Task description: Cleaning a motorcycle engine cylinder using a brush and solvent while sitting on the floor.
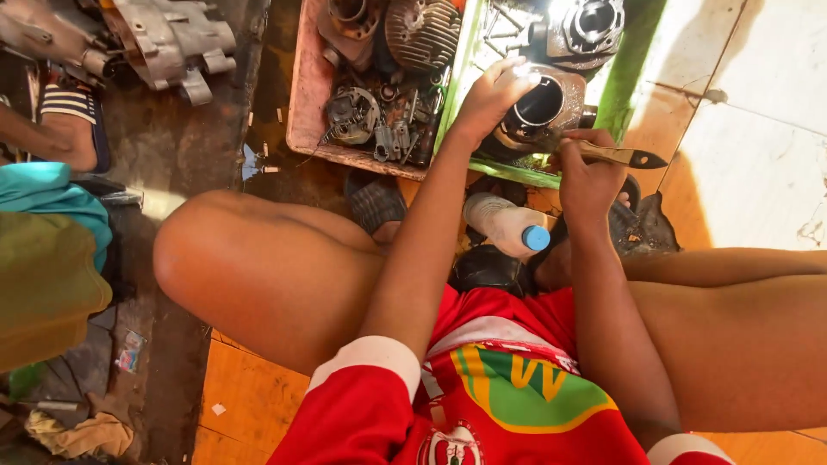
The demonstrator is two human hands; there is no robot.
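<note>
My left hand [491,96] grips the rim of a metal engine cylinder [543,105] that rests in a green tray [627,69]. My right hand [587,176] is closed on the handle of a paintbrush [622,156], held just right of the cylinder, with the dark handle end pointing right. A white plastic bottle with a blue cap [508,226] lies between my feet, below both hands. I am squatting, knees spread, in a red shirt.
A pink tray [303,95] left of the green one holds several engine parts, including a finned cylinder head [422,30]. A grey engine casing [168,39] lies top left. Another person's sandalled foot [69,120] stands at the left. Rags lie bottom left.
</note>
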